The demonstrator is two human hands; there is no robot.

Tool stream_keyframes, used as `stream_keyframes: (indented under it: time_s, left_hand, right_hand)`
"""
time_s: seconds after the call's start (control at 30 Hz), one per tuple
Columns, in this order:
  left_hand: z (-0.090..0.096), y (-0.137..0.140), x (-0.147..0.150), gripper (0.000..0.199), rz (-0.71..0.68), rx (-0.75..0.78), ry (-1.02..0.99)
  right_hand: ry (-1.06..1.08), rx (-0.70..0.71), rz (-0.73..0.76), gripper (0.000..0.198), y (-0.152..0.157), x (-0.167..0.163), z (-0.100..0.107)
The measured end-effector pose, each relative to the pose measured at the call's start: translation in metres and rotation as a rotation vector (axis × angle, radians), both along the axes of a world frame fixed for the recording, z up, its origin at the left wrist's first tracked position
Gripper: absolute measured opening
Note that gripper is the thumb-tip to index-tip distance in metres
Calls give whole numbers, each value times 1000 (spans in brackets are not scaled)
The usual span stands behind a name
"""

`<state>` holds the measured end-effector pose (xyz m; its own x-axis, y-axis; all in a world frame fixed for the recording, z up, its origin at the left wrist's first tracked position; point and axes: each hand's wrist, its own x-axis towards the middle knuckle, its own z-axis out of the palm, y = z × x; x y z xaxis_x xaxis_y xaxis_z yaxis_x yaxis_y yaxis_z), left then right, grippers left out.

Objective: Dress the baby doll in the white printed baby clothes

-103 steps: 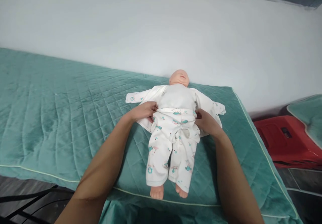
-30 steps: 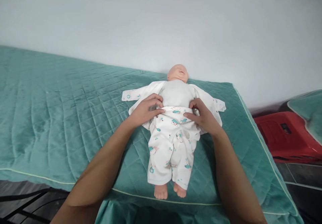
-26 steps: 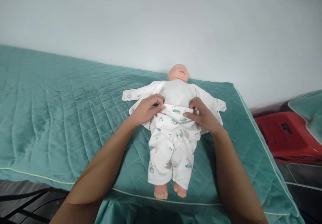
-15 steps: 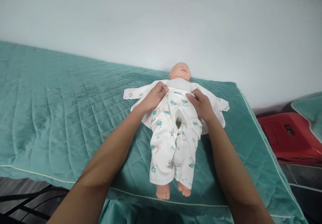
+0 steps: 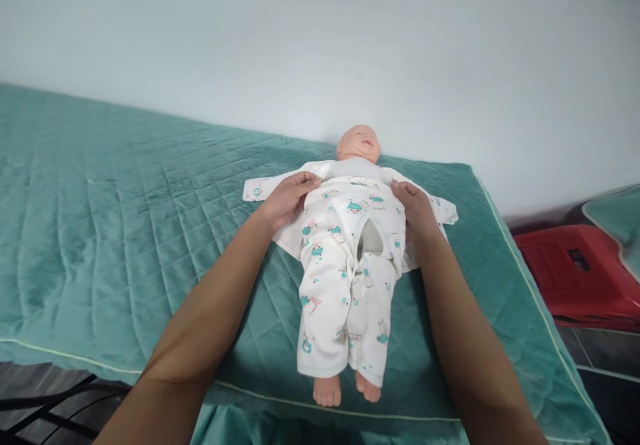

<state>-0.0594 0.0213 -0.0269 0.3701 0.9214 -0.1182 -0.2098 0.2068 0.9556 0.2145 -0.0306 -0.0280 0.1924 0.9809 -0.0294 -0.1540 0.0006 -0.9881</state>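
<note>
A baby doll (image 5: pixel 356 143) lies on its back, head toward the wall and bare feet toward me. White baby pants (image 5: pixel 325 285) with a teal animal print cover its legs and belly; an opening shows at the crotch. My left hand (image 5: pixel 291 198) pinches the waistband at its left side. At the right side of the waistband, my right hand (image 5: pixel 414 206) is closed on the cloth with thumb and fingers. A matching white jacket (image 5: pixel 287 239) lies open under the doll, its sleeves spread out to both sides.
A teal quilted cover (image 5: pixel 125 231) with pale piping lies beneath the doll, against a white wall (image 5: pixel 300 45). To the right stands a red plastic object (image 5: pixel 575 271), partly under another teal cloth. Black metal bars (image 5: pixel 50 401) show at the lower left.
My hands have moved apart, stretching the waistband wider across the doll's belly. The pants' front now lies flatter, and the crotch opening has shifted slightly right.
</note>
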Motion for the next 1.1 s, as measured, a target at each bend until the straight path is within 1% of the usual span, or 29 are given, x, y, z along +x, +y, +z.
stream_keyframes:
  time_s: [0.1, 0.17, 0.27, 0.33, 0.37, 0.4, 0.47, 0.53, 0.63, 0.67, 0.73, 0.8, 0.87, 1.0, 1.1]
  left_hand:
    - [2, -2, -10, 34, -81, 21, 93]
    - [4, -4, -17, 34, -166, 67, 179]
    - [5, -4, -27, 33, -320, 137, 276]
    - [5, -3, -30, 29, -381, 175, 303]
    - [4, -2, -30, 27, -391, 195, 309]
    - [4, -2, -30, 25, -385, 218, 319]
    - [2, -1, -27, 22, -334, 266, 355]
    - [-1, -2, -23, 20, -246, 297, 402]
    - [-5, -3, -16, 17, -119, 313, 467]
    - [-6, -3, -15, 15, -94, 323, 493]
    - [-8, -3, -12, 12, -87, 362, 558]
    - [-8, -3, -10, 9, -117, 419, 635]
    - [-6, -3, -9, 9, -138, 469, 704]
    - [4, -7, -7, 20, -145, 493, 816]
    - [18, -10, -6, 26, -239, 465, 863]
  right_hand:
    - [19, -32, 5, 37, -4, 9, -1]
    - [-30, -63, 61, 34, -10, 16, 1]
    - [-201, -112, 207, 32, -21, 24, 5]
    - [-320, -121, 280, 31, -28, 28, 8]
    - [-375, -119, 297, 30, -30, 29, 9]
    - [-428, -115, 296, 28, -32, 30, 9]
    - [-532, -123, 251, 21, -33, 28, 9]
    - [-660, -163, 170, 15, -31, 24, 9]
    - [-907, -202, 34, 13, -27, 14, 11]
    - [-978, -200, 13, 11, -26, 12, 12]
    - [-1070, -187, 27, 2, -26, 8, 15]
    - [-1090, -168, 71, 12, -27, 7, 15]
    - [-1027, -159, 93, 17, -29, 8, 14]
    - [-744, -223, 124, 9, -31, 10, 6]
    - [-601, -206, 161, 9, -30, 9, 3]
